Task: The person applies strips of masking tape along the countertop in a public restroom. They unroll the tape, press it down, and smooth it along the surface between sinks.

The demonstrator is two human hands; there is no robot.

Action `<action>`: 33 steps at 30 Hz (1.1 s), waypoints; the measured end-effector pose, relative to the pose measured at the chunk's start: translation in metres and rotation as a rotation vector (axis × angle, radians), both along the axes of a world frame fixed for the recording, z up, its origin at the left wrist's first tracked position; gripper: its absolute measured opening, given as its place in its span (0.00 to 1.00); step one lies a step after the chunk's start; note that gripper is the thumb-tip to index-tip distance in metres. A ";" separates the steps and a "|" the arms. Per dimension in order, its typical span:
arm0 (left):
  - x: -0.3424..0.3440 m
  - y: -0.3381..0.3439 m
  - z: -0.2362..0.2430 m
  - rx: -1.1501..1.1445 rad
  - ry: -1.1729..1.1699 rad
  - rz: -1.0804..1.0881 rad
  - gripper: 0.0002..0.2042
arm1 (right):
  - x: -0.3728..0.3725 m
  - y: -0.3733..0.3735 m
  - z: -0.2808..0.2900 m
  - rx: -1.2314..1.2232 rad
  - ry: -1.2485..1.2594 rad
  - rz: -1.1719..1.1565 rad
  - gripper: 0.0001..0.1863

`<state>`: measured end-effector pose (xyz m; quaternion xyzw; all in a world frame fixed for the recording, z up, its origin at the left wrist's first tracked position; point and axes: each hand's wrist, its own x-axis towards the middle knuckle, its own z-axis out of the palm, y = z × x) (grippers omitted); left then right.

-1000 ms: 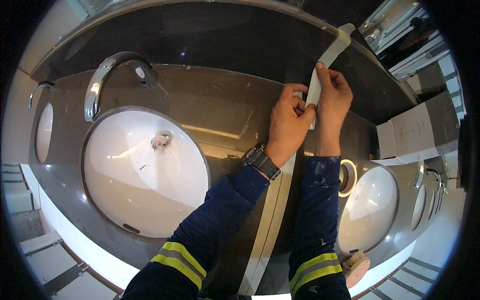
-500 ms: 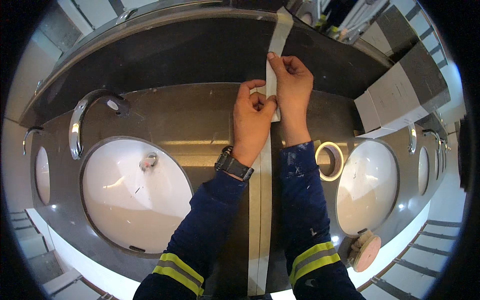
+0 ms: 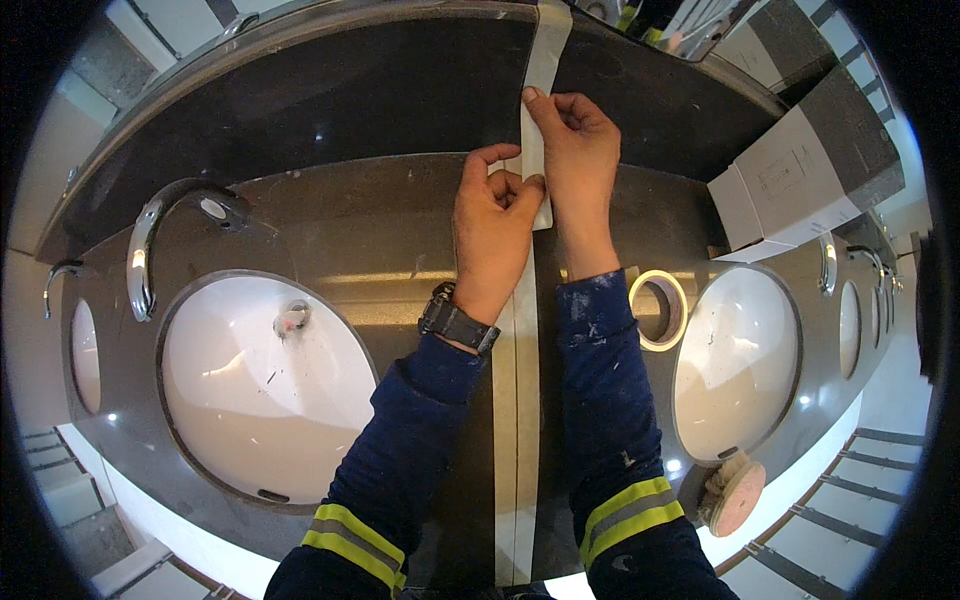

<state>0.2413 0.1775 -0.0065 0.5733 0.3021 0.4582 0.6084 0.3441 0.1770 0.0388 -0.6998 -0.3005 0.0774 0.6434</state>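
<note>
A loose strip of masking tape [image 3: 532, 145] runs down the dark backsplash [image 3: 350, 100] to the corner where it meets the countertop. Its lower end is pinched between the thumb and fingers of my left hand [image 3: 490, 235]. Higher up, my right hand [image 3: 582, 150] has its thumb on the strip's left edge, with the fingers curled in. Above my hands the tape [image 3: 546, 55] goes up over the backsplash's top edge. Two pale tape strips [image 3: 516, 400] lie side by side along the countertop between my forearms, with a thin line between them.
A tape roll [image 3: 679, 312] lies by my right sleeve. White basins [image 3: 270, 400] [image 3: 735, 370] are set in the counter on both sides, with a chrome tap [image 3: 142, 255] at left. A white box [image 3: 790, 180] stands at back right. A round pinkish block [image 3: 738, 500] sits at the front edge.
Both hands keep their hold on the tape and have shifted slightly up and left in the picture. The view itself has moved a little too.
</note>
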 end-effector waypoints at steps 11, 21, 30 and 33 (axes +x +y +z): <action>0.001 -0.003 0.005 -0.059 -0.037 -0.011 0.18 | 0.003 0.000 -0.001 0.014 -0.093 -0.037 0.19; -0.001 -0.002 0.007 -0.044 -0.018 -0.021 0.18 | 0.005 -0.014 0.013 -0.263 -0.333 -0.100 0.24; -0.001 -0.008 0.007 -0.069 -0.022 -0.016 0.18 | 0.009 -0.015 0.032 0.226 0.041 0.356 0.11; -0.001 -0.006 0.005 -0.073 -0.021 -0.009 0.17 | 0.008 -0.013 0.030 0.227 0.157 0.320 0.11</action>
